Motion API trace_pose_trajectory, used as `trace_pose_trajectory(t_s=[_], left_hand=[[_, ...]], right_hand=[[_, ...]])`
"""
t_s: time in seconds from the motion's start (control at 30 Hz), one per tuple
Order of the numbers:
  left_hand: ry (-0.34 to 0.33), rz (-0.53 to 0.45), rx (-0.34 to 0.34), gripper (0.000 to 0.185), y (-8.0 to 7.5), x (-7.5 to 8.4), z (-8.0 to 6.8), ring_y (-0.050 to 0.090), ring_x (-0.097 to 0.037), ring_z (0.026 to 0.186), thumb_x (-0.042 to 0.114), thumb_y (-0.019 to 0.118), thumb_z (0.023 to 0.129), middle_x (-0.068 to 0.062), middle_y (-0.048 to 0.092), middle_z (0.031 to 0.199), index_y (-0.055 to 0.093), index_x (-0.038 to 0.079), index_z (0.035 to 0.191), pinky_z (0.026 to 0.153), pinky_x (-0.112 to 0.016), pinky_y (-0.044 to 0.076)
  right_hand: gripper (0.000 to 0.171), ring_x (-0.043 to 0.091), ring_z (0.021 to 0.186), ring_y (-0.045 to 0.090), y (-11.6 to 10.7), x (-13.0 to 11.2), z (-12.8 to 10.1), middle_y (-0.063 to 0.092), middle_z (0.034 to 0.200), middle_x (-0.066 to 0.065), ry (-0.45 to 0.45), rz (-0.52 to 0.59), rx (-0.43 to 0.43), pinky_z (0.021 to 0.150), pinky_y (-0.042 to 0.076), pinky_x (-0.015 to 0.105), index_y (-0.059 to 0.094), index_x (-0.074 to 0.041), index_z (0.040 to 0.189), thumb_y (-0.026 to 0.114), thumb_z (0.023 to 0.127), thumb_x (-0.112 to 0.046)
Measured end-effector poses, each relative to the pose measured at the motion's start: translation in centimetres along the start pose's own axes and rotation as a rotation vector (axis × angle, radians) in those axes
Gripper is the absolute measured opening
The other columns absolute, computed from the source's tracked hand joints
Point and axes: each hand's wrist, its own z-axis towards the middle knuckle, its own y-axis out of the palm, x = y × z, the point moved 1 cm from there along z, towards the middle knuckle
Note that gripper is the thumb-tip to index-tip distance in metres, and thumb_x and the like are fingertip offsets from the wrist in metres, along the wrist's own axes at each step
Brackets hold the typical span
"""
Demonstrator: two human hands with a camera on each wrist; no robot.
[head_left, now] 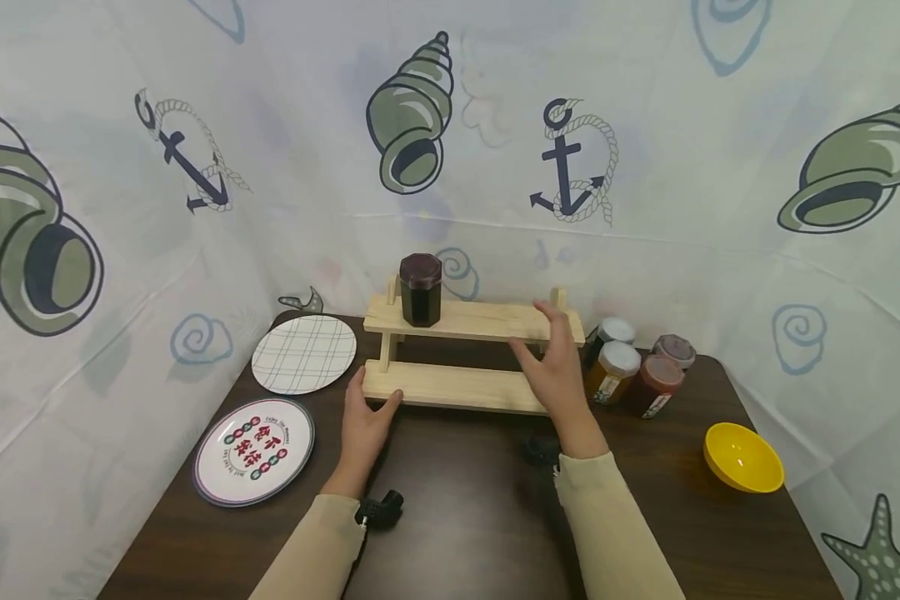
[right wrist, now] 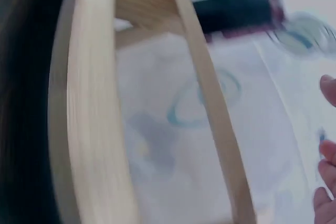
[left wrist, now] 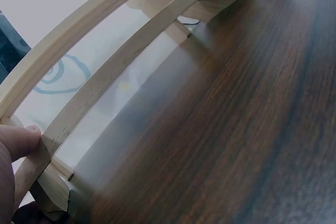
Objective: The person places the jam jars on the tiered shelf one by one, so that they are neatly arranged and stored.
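A two-tier wooden shelf rack (head_left: pixel 453 385) stands at the back of the dark table, with a dark lidded jar (head_left: pixel 421 292) upright at the left of its upper board. My left hand (head_left: pixel 365 433) grips the left end of the lower board, thumb at the front edge; the left wrist view shows that thumb (left wrist: pixel 21 141) against the wood. Near the right end of the upper board, my right hand (head_left: pixel 557 375) has its thumb and fingers spread. In the right wrist view, its fingers (right wrist: pixel 326 174) appear apart from the boards, holding nothing.
Right of the rack stand several lidded jars, among them an amber one with a white lid (head_left: pixel 615 371) and a red one (head_left: pixel 656 385). A yellow bowl (head_left: pixel 743 457) sits farther right. On the left lie a checked plate (head_left: pixel 304 354) and a plate with red lettering (head_left: pixel 254 452).
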Motion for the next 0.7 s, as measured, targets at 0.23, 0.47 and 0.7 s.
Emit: trace_pose_trajectory(t_s=[0.23,0.47,0.7], left_hand=[[0.001,0.002,0.007,0.094,0.1,0.2,0.2,0.029,-0.039,0.165,0.034,0.081,0.101,-0.019,0.030,0.177,0.026,0.010,0.173,0.131,-0.062,0.028],[0.011,0.009,0.033,0.093,0.2,-0.2,0.4,0.031,-0.041,0.164,0.036,0.081,0.101,-0.020,0.032,0.176,0.028,0.011,0.173,0.129,-0.064,0.028],[0.004,0.013,0.018,0.094,0.0,0.0,0.3,0.033,-0.040,0.163,0.034,0.081,0.100,-0.021,0.033,0.174,0.027,0.010,0.173,0.130,-0.063,0.028]], right_hand=[[0.068,0.034,0.161,0.037,-5.4,2.5,-2.2,0.046,0.166,0.014,0.075,0.017,0.227,0.128,0.030,0.066,0.048,-0.011,0.160,0.081,0.101,-0.018],[0.072,0.028,0.164,0.034,-9.2,3.2,-2.4,0.041,0.171,0.013,0.087,0.013,0.375,0.130,0.036,0.051,0.048,-0.011,0.160,0.083,0.097,-0.011],[0.073,0.026,0.153,0.044,-9.5,6.8,-5.1,0.045,0.163,0.011,0.205,0.058,0.542,0.126,0.043,0.047,0.046,-0.013,0.159,0.084,0.097,-0.008]])
